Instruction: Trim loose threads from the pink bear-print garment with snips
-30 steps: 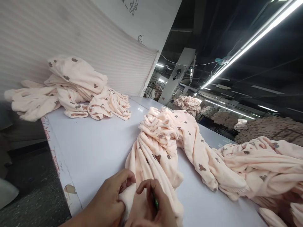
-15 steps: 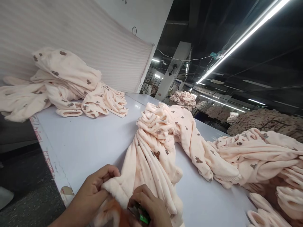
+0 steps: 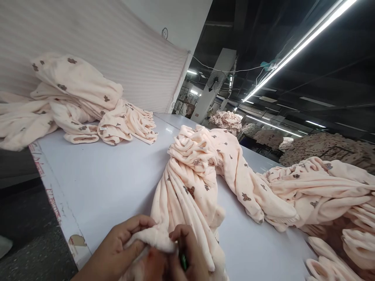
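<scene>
A pale pink fleece garment (image 3: 189,195) with brown bear prints lies bunched on the table, its near end drawn toward me. My left hand (image 3: 118,244) is closed, pinching a thick folded edge of it between thumb and fingers. At the other end of that edge, my right hand (image 3: 191,251) is curled around a small dark tool with a green part, apparently thread snips (image 3: 183,258). Its fingertips touch the fleece. The snips' blades are mostly hidden by fingers and blur. Below the edge, a reddish-brown blurred patch shows between my hands.
More bear-print garments lie heaped on the pale table (image 3: 102,183), in a left pile (image 3: 79,89) and a right pile (image 3: 322,187). A striped cloth (image 3: 140,66) hangs behind the left pile. Farther off are large fabric heaps (image 3: 328,150) and a fan (image 3: 216,80).
The pinched edge now stretches more level between my hands. My left hand has shifted slightly right and down, and the tool in my right hand has turned more upright.
</scene>
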Demonstrator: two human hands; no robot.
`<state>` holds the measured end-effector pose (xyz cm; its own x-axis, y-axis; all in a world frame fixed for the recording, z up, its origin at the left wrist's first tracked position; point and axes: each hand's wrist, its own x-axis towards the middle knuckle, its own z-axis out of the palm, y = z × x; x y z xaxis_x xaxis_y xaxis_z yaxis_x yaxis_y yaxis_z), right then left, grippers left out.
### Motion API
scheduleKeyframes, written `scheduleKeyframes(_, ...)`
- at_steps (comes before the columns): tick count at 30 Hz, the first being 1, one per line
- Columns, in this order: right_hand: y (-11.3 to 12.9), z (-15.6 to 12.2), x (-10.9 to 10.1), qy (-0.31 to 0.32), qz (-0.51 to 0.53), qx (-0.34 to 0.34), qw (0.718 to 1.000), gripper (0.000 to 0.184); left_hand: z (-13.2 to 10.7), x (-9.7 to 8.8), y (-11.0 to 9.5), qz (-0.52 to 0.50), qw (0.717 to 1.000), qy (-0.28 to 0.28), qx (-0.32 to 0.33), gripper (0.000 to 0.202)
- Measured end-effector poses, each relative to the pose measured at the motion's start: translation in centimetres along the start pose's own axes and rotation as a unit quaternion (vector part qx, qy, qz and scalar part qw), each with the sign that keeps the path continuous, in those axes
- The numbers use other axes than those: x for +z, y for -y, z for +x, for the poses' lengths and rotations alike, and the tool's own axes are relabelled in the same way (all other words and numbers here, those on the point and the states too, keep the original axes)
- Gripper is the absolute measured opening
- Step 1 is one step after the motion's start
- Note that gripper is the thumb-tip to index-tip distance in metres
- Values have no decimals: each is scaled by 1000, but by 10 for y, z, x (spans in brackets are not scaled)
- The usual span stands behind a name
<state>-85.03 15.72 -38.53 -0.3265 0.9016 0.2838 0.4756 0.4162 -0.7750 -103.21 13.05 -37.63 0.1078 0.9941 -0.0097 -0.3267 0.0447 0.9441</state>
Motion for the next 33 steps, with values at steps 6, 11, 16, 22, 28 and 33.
scheduleKeyframes(6,7,11,-1,-34,-57,-62,996,8,7,-11,1,-117,983,11,-142,44)
scheduleKeyframes(11,0,11,-6,92,-76,-115,986,24,3,-11,-1,-167,970,-41,-172,38)
scheduleKeyframes(16,6,13,-11,140,-68,-111,982,32,4,-11,-5,-105,981,-8,-164,45)
scheduleKeyframes(22,19,14,-7,128,-58,-66,988,23,9,-14,-6,-26,987,83,-135,45)
scheduleKeyframes(28,14,13,-7,152,-79,-55,984,23,9,-19,-26,96,993,-20,-62,27)
scheduleKeyframes(33,8,9,2,170,-222,-23,960,25,-34,-50,-19,317,938,-129,52,16)
